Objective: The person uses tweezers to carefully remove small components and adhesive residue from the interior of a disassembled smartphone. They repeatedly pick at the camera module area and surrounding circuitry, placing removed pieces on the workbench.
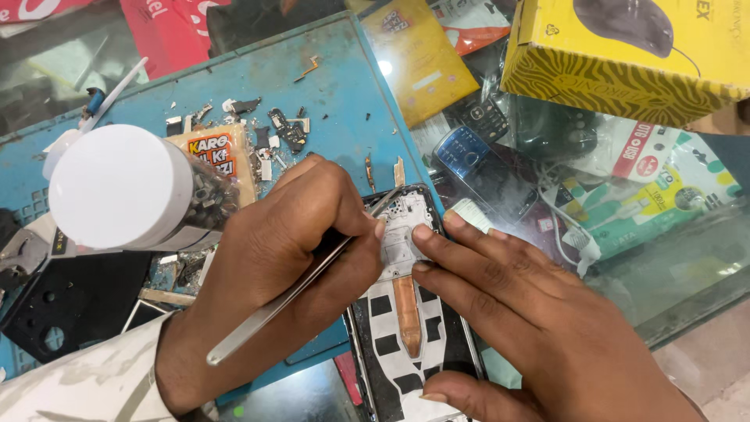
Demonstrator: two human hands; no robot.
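A white-capped jar (125, 187) lies far left on the blue mat (328, 86), the left hand (289, 258) pinches tweezers (281, 301) with tips on the opened phone (406, 305) at centre, and the right hand (531, 320) presses spread fingers (453, 250) on it.

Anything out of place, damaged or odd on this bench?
Yes: the phone under the left hand and right hand lies open, back cover off. Small loose parts lie scattered over the blue mat beside the white-capped jar.

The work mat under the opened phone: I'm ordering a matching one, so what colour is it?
Blue; the work mat shows best in the head view.
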